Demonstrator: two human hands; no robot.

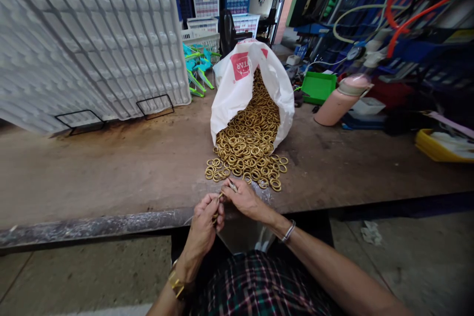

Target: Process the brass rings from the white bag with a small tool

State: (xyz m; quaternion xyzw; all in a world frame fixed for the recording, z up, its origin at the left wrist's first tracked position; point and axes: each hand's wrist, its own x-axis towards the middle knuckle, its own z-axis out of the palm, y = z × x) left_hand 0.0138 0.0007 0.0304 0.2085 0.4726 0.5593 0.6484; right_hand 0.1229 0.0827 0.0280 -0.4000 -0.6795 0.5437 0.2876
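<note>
Brass-coloured rings spill out of a white plastic bag with a red print, onto the brown table. Just in front of the pile, at the table's front edge, both hands are close together. My left hand is closed round brass rings, partly hidden by its fingers. My right hand pinches a small metal tool, its tip hidden by the fingers, and its fingertips meet a ring at my left hand.
Stacked white ribbed trays stand at the left beside black wire stands. Behind the bag are crates and blue-green clips. At the right: a green tray, a pink bottle, a yellow tray.
</note>
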